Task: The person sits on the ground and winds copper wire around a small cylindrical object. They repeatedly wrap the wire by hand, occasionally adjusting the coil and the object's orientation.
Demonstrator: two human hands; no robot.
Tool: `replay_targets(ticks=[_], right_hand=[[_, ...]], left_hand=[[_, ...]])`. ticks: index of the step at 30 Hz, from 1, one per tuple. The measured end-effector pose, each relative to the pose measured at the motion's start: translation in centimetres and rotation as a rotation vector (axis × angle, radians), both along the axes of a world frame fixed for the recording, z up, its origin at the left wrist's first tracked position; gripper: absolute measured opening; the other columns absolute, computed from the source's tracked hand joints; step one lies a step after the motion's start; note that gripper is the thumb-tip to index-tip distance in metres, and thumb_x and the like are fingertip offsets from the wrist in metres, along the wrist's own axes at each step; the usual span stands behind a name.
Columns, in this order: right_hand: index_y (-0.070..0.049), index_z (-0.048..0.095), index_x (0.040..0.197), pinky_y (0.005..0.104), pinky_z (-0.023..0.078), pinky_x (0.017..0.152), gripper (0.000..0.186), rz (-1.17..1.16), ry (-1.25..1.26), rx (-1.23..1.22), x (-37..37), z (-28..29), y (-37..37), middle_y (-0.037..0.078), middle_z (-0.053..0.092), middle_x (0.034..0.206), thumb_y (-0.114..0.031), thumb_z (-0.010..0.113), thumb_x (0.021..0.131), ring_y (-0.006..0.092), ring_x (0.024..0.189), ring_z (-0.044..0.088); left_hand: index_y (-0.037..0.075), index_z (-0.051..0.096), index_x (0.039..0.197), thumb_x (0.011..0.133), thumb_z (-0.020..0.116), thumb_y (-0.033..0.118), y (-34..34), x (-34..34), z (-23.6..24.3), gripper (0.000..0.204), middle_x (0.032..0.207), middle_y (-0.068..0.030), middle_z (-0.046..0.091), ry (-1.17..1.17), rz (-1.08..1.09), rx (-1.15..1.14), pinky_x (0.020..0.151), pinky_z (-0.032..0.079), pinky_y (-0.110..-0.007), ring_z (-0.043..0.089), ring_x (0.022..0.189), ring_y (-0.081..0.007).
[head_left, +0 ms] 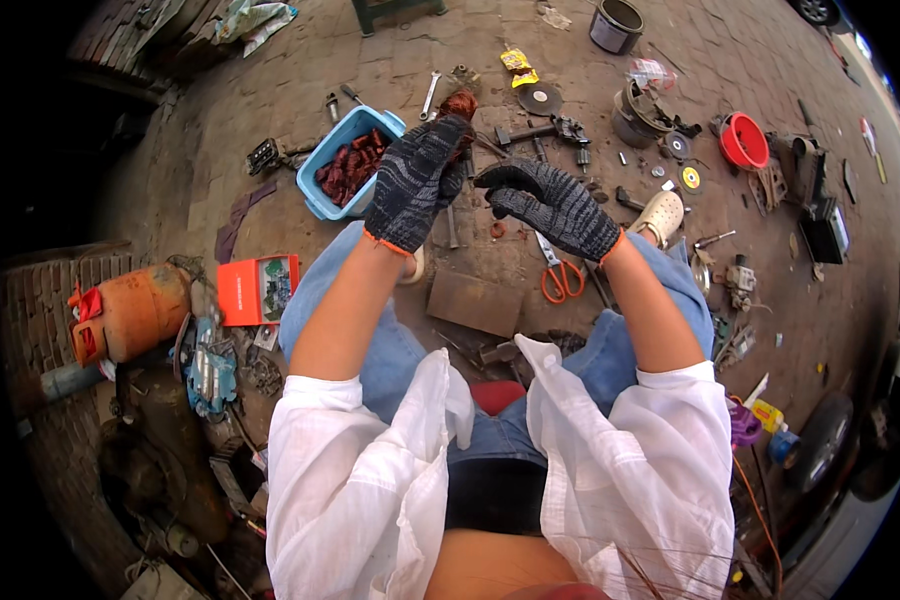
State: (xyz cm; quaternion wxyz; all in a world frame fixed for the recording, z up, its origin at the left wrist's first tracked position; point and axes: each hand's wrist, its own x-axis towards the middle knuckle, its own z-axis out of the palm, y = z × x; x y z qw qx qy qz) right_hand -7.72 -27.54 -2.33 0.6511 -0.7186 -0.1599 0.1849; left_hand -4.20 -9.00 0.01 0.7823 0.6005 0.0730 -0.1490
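My left hand [413, 180], in a dark grey knitted glove with an orange cuff, is closed around a bundle of reddish-brown copper wire [459, 104]. The bundle's top sticks out above my fingers; the rest is mostly hidden by the glove. To its right, my right hand [555, 205], gloved alike, has its fingers bent and apart with nothing visible in them. Just left of my left hand stands a light blue plastic tub [318, 196] with more copper wire [354, 168] in it. Scissors with orange handles [562, 281] lie on the ground below my right hand.
A flat metal plate [475, 303] lies between my feet. Beyond my hands are a wrench [430, 95], a hammer [526, 133], a cutting disc [540, 98] and a dark bucket [616, 27]. A red bowl [744, 141] stands right; an orange gas cylinder [146, 311] and a red box [238, 293] are left.
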Motion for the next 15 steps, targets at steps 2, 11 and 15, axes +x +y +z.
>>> replay_targets(ticks=[2,11,15], right_hand=[[-0.005,0.055,0.105,0.0233,0.042,0.055,0.026,0.084,0.092,0.088,0.0,-0.3,-0.8,0.002,0.053,0.077,-0.026,0.049,0.092,0.0094,0.064,0.052],[-0.011,0.052,0.084,0.0194,0.02,0.041,0.014,-0.089,0.713,0.521,0.5,-0.6,-3.5,-0.007,0.037,0.058,-0.024,0.05,0.09,0.002,0.047,0.029],[-0.006,0.056,0.095,0.028,0.042,0.054,0.014,0.06,-0.368,0.013,1.9,-2.3,-3.5,0.005,0.056,0.076,-0.013,0.05,0.086,0.0186,0.061,0.051]], left_hand=[[0.007,0.062,0.089,0.084,0.06,0.032,0.4,-0.2,0.1,0.025,0.065,0.0002,0.055,0.028,-0.011,-0.094,0.042,0.033,-0.018,0.045,0.048,-0.0052],[0.004,0.062,0.097,0.08,0.063,0.032,2.6,-1.4,1.3,0.032,0.078,-0.0088,0.062,-0.645,-0.642,0.356,0.055,0.044,-0.025,0.056,0.063,-0.0154],[0.003,0.063,0.097,0.077,0.064,0.038,0.2,-2.7,0.0,0.04,0.085,-0.0194,0.061,-0.658,-0.943,0.583,0.07,0.047,-0.038,0.06,0.078,-0.0335]])
